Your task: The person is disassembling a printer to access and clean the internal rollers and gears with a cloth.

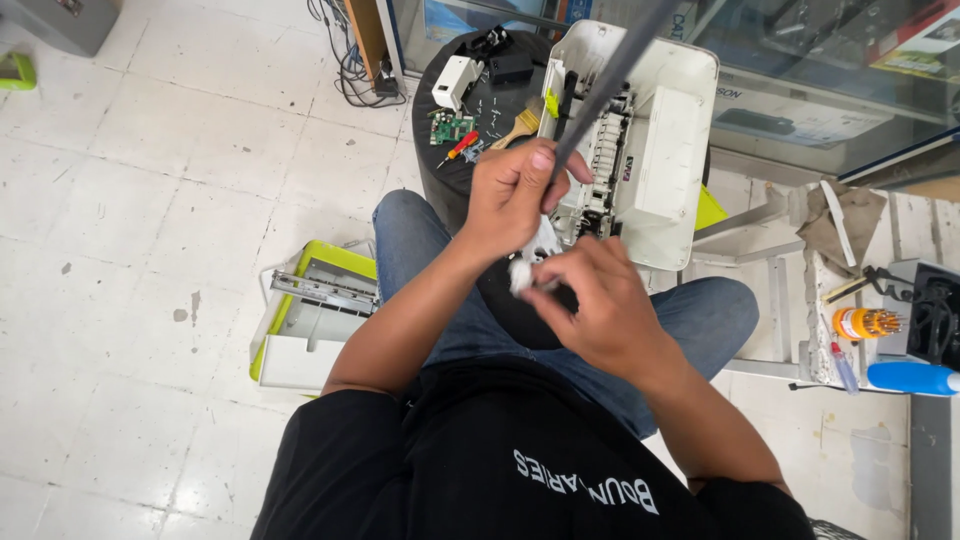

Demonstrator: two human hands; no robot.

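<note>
My left hand (515, 195) grips a long grey metal rod (610, 75) that slants up to the top of the view. At the rod's lower end, my right hand (595, 310) pinches a small white piece (530, 265), seemingly a cloth or plastic part. Both hands are over my lap, just in front of an opened white printer (650, 140) standing on a round black table (500, 85).
On the table lie a green circuit board (450, 127), a red-handled screwdriver (458, 148), a brush (520, 122) and a white adapter (455, 80). A white and green printer part (310, 320) sits on the tiled floor at left. A screwdriver-bit set (865, 322) and blue bottle (910, 377) rest at right.
</note>
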